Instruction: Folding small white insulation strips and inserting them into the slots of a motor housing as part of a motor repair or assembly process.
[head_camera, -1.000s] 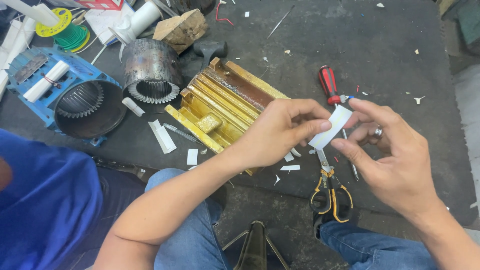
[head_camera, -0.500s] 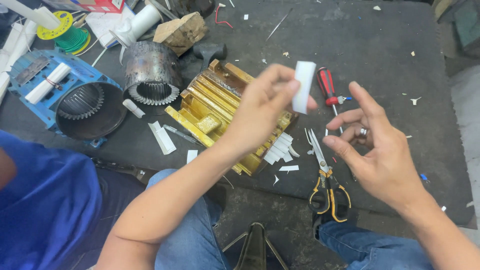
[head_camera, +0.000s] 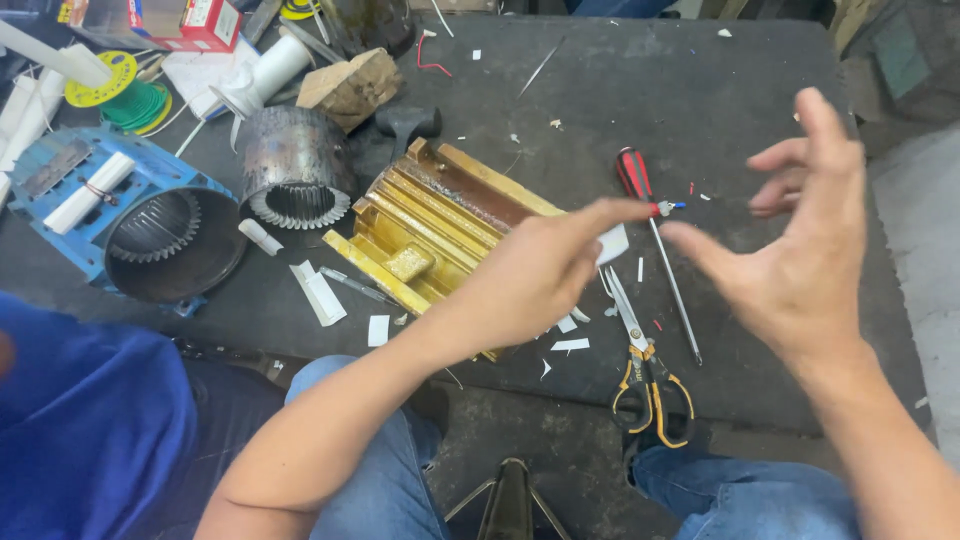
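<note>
the left hand sits at the middle of the frame, its fingers drawn together and pinching a small white paper piece that pokes out past the fingertips. the right hand hangs at the right of the frame, fingers spread apart and holding nothing, just beside the paper piece but not touching it.

under the left hand lies a yellow metal block with ribbed grooves, set on the dark work mat. below the paper piece, a pair of scissors with yellow and black handles lies on the mat, with white paper scraps scattered near it. a screwdriver with a red and black handle lies between the two hands, its shaft pointing to the lower right.

toward the upper left, a grey stator core stands on the mat, and at the far left a blue motor housing holds another winding core. a green wire spool and a wooden block sit along the top left. the person's blue-jeaned knees fill the bottom of the frame.
</note>
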